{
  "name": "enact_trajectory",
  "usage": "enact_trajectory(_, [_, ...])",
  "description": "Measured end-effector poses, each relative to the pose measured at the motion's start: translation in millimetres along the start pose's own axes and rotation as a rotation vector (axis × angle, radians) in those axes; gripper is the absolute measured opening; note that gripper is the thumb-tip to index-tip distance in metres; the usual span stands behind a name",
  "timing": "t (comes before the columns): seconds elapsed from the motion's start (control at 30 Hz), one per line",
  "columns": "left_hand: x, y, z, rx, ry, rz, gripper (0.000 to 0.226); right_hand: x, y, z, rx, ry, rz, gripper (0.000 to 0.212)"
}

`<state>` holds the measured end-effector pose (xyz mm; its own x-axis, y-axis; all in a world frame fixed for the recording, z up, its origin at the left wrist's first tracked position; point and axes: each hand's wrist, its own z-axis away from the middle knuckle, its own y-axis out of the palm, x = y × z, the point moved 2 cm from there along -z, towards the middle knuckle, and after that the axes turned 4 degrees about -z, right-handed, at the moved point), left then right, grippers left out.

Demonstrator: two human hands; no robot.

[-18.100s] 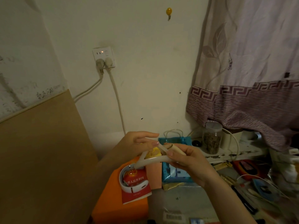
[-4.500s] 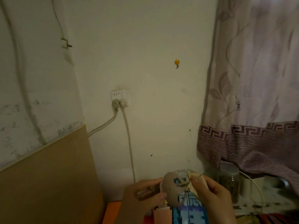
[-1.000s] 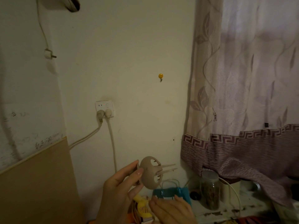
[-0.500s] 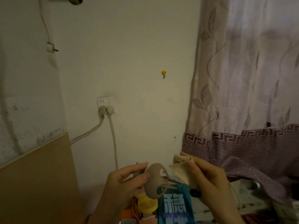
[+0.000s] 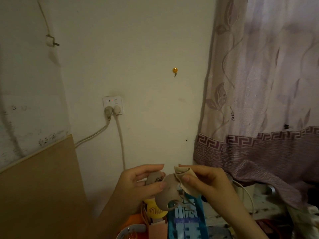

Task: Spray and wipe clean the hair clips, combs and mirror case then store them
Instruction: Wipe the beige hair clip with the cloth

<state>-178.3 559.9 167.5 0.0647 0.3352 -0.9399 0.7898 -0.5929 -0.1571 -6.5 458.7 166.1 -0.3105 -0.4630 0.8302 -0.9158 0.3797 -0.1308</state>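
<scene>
A: A dim room corner is shown: a cream plaster wall [image 5: 146, 49] with a white double socket [image 5: 113, 104] carrying two plugs, a small yellow wall hook [image 5: 174, 70], and a mauve patterned curtain [image 5: 259, 100] drawn at the right.

B: And in front of it?

A: A beige plastic claw hair clip [image 5: 166, 192] is held up in mid-air, low in the frame. It is gripped at its hinge end by the left hand [image 5: 138, 185], thumb and curled fingers closed round it. A folded beige wiping cloth [image 5: 185, 180] is pinched in the right hand [image 5: 207, 185] and pressed against the clip's shell.

B: What could go wrong?

A: The clip's thin teeth [image 5: 187, 201] are pointed down and to the right, just by the cloth's edge. If the cloth is dragged across them, a snag is likely, and a tooth could be bent or the clip tugged out of the grip.

B: And if it is dropped?

A: It would probably be lost in the clutter below, where a blue printed packet [image 5: 187, 221] and a small yellow fan [image 5: 155, 210] are crowded together. The spring is judged a further risk: if the hinge end is squeezed harder, the clip may be sprung open against the cloth.

B: Is the clip wet?

A: That cannot be told in this light.
</scene>
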Motion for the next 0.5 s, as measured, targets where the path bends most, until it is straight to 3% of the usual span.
enact_trajectory(0.27, [-2.6,-0.1,-7.1,0.084,0.066,-0.016,0.054,-7.2,2.1,-0.2,0.031,0.155,-0.195,0.032])
enact_trajectory(0.5, [-4.5,-0.7,-18.0,0.156,0.09,-0.097,0.056,-16.7,4.6,4.3,0.054,0.298,-0.338,0.036])
